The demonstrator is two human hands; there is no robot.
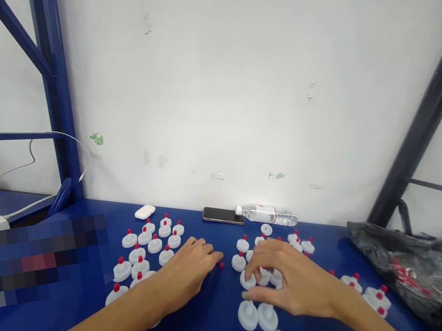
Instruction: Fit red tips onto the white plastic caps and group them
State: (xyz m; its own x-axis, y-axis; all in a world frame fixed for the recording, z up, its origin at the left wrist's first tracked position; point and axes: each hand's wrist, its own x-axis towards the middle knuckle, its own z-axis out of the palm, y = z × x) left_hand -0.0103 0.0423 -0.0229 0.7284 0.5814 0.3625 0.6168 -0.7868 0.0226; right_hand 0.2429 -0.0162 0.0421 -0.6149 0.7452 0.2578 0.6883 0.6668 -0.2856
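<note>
My left hand (193,266) is low over the blue table, palm down and pointing right, with its fingers curled together. A small red cap (221,265) shows at its fingertips, seemingly pinched there; the thumb is hidden. My right hand (293,277) reaches over a group of translucent white round lids with spouts. Its thumb and index finger are apart, beside an uncapped lid (247,279), and nothing shows gripped between them. Nearer to me, several bare lids (267,317) have no red tip. Left of my left hand stand several white lids (155,245) with red caps on their spouts.
Along the wall lie a white case (144,211), a phone (223,215) and a clear plastic bottle (269,214). A black plastic bag (374,247) with loose red caps (404,273) is at the right. More capped lids (376,297) stand beside it. A blue post (60,102) rises at the left.
</note>
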